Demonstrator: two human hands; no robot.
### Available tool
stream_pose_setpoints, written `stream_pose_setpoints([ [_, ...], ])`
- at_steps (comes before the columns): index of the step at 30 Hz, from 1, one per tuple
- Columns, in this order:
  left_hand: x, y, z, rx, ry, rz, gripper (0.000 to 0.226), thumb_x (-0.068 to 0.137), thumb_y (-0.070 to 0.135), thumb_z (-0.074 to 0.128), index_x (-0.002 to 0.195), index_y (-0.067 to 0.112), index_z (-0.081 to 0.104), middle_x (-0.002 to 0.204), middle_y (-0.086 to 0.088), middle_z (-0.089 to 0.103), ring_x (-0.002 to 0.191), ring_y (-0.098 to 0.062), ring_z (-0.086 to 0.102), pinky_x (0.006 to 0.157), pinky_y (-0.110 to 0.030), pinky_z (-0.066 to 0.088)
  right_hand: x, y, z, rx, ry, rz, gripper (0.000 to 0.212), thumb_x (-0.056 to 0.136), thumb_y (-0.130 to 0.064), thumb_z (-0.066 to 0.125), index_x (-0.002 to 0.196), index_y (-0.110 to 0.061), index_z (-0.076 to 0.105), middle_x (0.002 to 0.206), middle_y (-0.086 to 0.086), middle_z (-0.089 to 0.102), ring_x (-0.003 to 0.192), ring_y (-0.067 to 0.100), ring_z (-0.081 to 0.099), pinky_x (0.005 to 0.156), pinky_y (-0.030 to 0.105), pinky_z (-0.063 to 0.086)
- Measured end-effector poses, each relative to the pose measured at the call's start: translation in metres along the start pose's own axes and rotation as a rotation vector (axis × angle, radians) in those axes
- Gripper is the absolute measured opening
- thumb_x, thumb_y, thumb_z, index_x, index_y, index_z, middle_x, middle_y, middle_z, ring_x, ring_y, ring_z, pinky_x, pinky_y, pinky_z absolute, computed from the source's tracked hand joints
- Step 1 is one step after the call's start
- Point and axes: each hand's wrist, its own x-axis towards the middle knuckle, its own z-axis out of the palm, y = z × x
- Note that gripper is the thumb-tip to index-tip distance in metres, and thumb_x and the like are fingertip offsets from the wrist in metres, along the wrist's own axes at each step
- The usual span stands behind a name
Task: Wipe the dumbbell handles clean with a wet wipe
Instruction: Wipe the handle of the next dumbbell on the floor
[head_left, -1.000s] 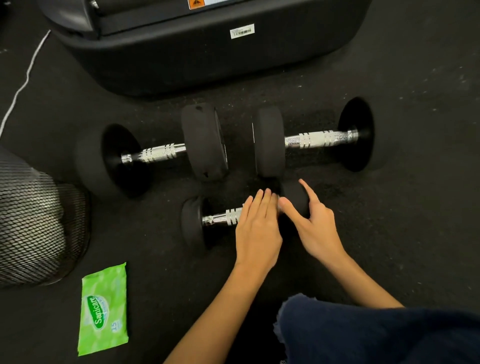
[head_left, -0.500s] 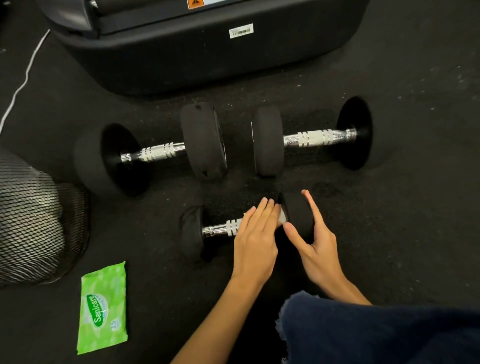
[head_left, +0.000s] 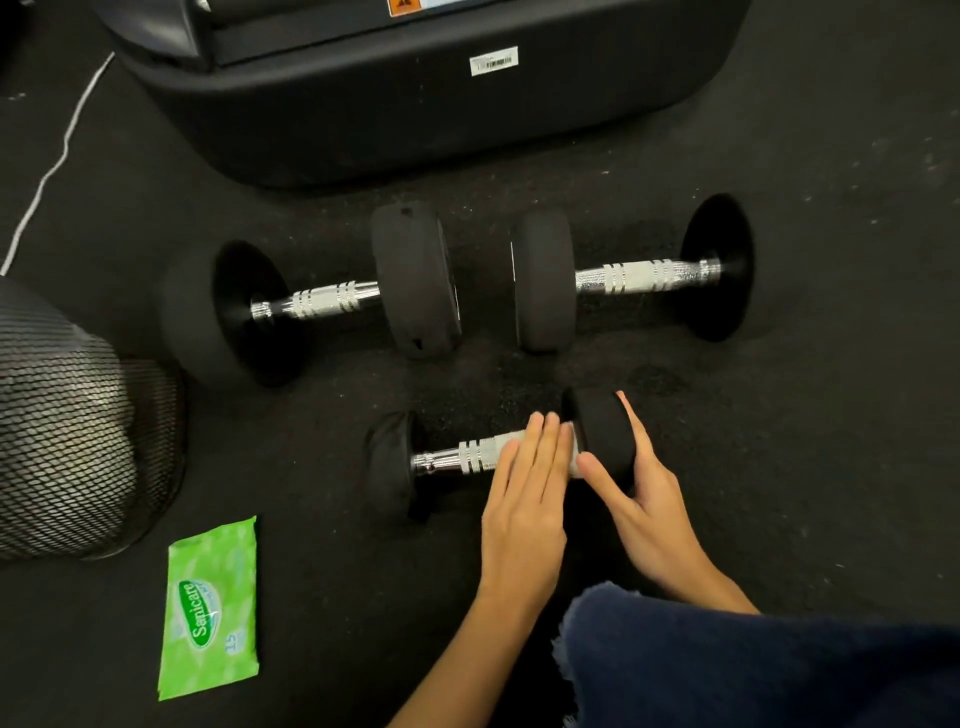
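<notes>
A small dumbbell (head_left: 467, 457) with a chrome handle and black heads lies on the black floor in front of me. My left hand (head_left: 524, 499) lies flat on the right part of its handle with the fingers straight. A bit of white wipe (head_left: 573, 460) shows under the fingertips. My right hand (head_left: 649, 504) holds the dumbbell's right head between thumb and fingers. Behind it lie two bigger dumbbells, one on the left (head_left: 322, 301) and one on the right (head_left: 639, 275), both untouched.
A green wet wipe pack (head_left: 210, 608) lies flat at the lower left. A black mesh basket (head_left: 62, 441) stands at the left edge. A large black machine base (head_left: 415, 114) fills the back, with a white cable (head_left: 57, 161) beside it. My denim-clad leg (head_left: 753, 665) is at the lower right.
The small dumbbell and both hands have shifted a little toward me. My left hand slid back along the handle, so more chrome shows.
</notes>
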Motion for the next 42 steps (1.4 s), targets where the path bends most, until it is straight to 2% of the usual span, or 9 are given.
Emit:
stream_pose_setpoints([
  [4,0.014,-0.016,-0.002,0.014,-0.046,0.068,0.051,0.091,0.001,0.053,0.142,0.005,0.047,0.148,-0.01,0.046,0.143,-0.02,0.034,0.118,-0.038,0.027,-0.001,0.001,0.001,-0.015,0.019,0.005,0.088,0.081,-0.05,0.059,0.155,-0.031,0.016,0.147,-0.007,0.048,0.131,-0.004,0.045,0.106,0.01,0.034],
  [8,0.025,-0.017,-0.002,-0.052,-0.046,0.002,0.049,0.086,0.0,0.057,0.135,0.004,0.055,0.14,-0.009,0.055,0.138,-0.02,0.043,0.116,-0.036,0.029,-0.001,-0.001,0.001,-0.018,0.021,0.004,0.087,0.081,-0.049,0.059,0.155,-0.034,0.015,0.149,-0.008,0.046,0.133,-0.003,0.043,0.105,0.007,0.033],
  [13,0.0,-0.005,-0.004,-0.14,0.041,0.006,0.044,0.092,0.0,0.05,0.136,0.006,0.054,0.144,-0.007,0.052,0.141,-0.016,0.038,0.116,-0.037,0.031,-0.012,0.002,-0.001,-0.026,-0.019,-0.003,0.086,0.083,-0.05,0.06,0.153,-0.044,0.011,0.149,-0.009,0.046,0.133,-0.002,0.045,0.113,0.029,0.036],
  [15,0.009,-0.011,-0.005,-0.1,0.017,0.028,0.043,0.091,0.002,0.049,0.134,0.006,0.057,0.141,-0.007,0.055,0.139,-0.018,0.042,0.115,-0.037,0.032,-0.015,0.0,-0.002,-0.173,0.036,-0.036,0.085,0.085,-0.054,0.057,0.154,-0.042,0.009,0.156,-0.009,0.035,0.14,0.001,0.034,0.117,0.034,0.031],
  [18,0.019,-0.017,-0.006,-0.06,-0.01,0.034,0.044,0.088,0.002,0.057,0.132,0.006,0.058,0.138,-0.007,0.058,0.137,-0.018,0.044,0.115,-0.035,0.03,-0.016,-0.007,0.002,-0.591,0.168,-0.286,0.071,0.097,-0.043,0.051,0.156,-0.023,0.017,0.163,-0.005,0.015,0.149,0.006,0.013,0.12,0.031,0.018],
  [20,0.012,-0.015,-0.007,-0.085,0.008,0.023,0.045,0.09,0.001,0.059,0.135,0.007,0.056,0.141,-0.007,0.054,0.139,-0.017,0.04,0.117,-0.035,0.028,-0.014,-0.008,0.006,-0.729,0.178,-0.397,0.061,0.099,-0.036,0.047,0.154,-0.017,0.026,0.163,-0.001,0.018,0.15,0.009,0.013,0.119,0.032,0.021],
  [26,0.006,-0.014,-0.007,-0.068,-0.021,0.109,0.05,0.089,-0.001,0.062,0.137,0.004,0.052,0.145,-0.01,0.05,0.142,-0.019,0.037,0.116,-0.038,0.03,-0.014,0.003,0.004,-0.687,0.123,-0.444,0.06,0.099,-0.034,0.041,0.153,-0.014,0.024,0.161,-0.001,0.022,0.15,0.012,0.015,0.121,0.028,0.017],
  [38,0.02,-0.014,-0.008,-0.096,-0.036,-0.016,0.039,0.097,0.013,0.046,0.135,0.008,0.056,0.141,-0.006,0.055,0.14,-0.015,0.038,0.119,-0.034,0.024,-0.013,0.001,0.008,-0.567,0.144,-0.43,0.055,0.101,-0.024,0.049,0.151,-0.012,0.029,0.16,0.0,0.026,0.15,0.012,0.017,0.12,0.033,0.022],
  [42,0.0,-0.005,-0.01,-0.179,-0.006,-0.008,0.043,0.097,0.006,0.045,0.139,0.008,0.051,0.147,-0.006,0.049,0.144,-0.014,0.032,0.12,-0.034,0.024,-0.013,-0.001,0.006,-0.565,0.13,-0.457,0.057,0.101,-0.029,0.048,0.151,-0.013,0.029,0.161,-0.001,0.025,0.15,0.013,0.018,0.12,0.03,0.02],
])
